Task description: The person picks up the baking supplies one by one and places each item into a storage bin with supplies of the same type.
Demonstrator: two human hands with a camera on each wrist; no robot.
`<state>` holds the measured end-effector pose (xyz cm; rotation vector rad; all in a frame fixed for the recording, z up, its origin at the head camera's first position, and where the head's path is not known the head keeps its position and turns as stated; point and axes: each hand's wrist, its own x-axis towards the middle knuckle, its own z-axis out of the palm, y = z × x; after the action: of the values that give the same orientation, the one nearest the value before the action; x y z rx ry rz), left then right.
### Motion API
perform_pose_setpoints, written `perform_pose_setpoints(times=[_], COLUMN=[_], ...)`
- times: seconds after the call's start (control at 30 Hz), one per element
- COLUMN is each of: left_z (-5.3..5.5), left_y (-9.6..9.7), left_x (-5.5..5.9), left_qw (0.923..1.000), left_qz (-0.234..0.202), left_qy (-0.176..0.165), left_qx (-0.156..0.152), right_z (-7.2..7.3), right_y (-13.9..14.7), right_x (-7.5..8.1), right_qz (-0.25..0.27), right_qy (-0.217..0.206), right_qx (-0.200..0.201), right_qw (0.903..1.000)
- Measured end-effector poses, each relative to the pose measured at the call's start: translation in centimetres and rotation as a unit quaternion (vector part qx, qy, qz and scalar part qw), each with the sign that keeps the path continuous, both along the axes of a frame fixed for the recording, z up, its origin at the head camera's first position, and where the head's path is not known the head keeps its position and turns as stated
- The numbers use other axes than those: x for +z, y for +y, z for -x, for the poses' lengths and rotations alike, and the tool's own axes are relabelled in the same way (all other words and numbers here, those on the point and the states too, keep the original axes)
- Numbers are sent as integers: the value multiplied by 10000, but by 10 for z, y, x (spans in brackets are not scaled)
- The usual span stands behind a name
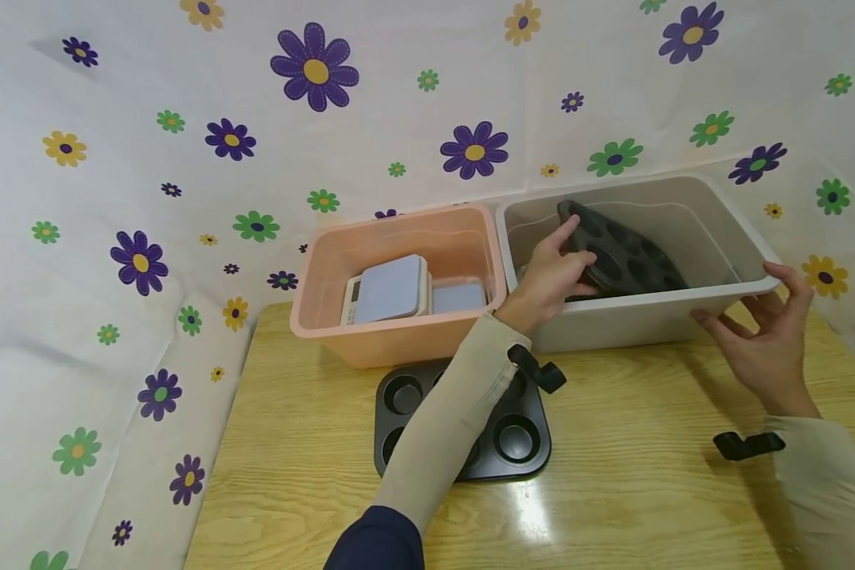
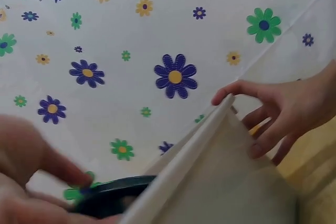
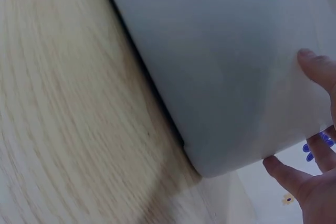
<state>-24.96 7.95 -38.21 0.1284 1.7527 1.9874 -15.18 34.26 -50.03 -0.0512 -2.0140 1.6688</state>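
Pinching the muffin pan (image 1: 625, 252) right of centre, left hand (image 1: 550, 275) should ease gently; right hand (image 1: 771, 342) grips the grey bin (image 1: 627, 323), ideally steady.

pink bin (image 1: 395, 340) | scale inside (image 1: 389, 291) | wooden table (image 1: 299, 459) | flowered sheet behind (image 1: 392, 119)

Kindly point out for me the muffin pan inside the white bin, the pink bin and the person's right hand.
Muffin pan (image 1: 628, 255): head view, on its cupped face.
Pink bin (image 1: 388, 345): head view, on its front wall.
Right hand (image 1: 773, 348): head view, on its middle.
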Motion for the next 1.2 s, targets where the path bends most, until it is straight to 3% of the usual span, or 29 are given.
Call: perform_pose_setpoints(times=[0.03,0.07,0.13,0.2,0.27,0.37,0.5,0.6,0.8,0.93,1.03,1.2], left_z=[-1,-2,-4,-5,-5,-7,-13,-18,-29,-38,-46,-56], left_y=[-5,-10,-23,-34,-45,-60,-79,-92,-113,-123,-131,-141], left_x=[4,9,19,30,38,40,30,22,18,19,20,18], left_qw=[9979,9907,9647,9401,9344,9402,9514,9552,9492,9480,9482,9416], left_qz=[535,1100,2025,2543,2534,2308,1890,1501,717,288,43,-29], left_qy=[175,430,1110,1742,2088,2199,2212,2395,2998,3128,3128,3262], left_qx=[-333,-669,-1266,-1456,-1384,-1204,-1008,-878,-637,-511,-554,-831], right_z=[0,-1,-1,-2,-1,-1,-1,-1,-3,-3,-3,-2], right_y=[0,-1,-1,0,1,1,1,0,-1,0,-1,-2], right_x=[0,-1,0,1,2,4,3,3,5,5,5,6], right_qz=[84,279,359,356,260,39,25,78,-287,-491,-551,-802], right_qy=[21,68,81,74,57,-33,-60,-27,-107,-227,-313,-450], right_qx=[43,118,155,175,138,68,86,105,-86,-143,-160,-254], right_qw=[10000,9995,9992,9992,9995,10000,9999,9999,9995,9984,9979,9954])
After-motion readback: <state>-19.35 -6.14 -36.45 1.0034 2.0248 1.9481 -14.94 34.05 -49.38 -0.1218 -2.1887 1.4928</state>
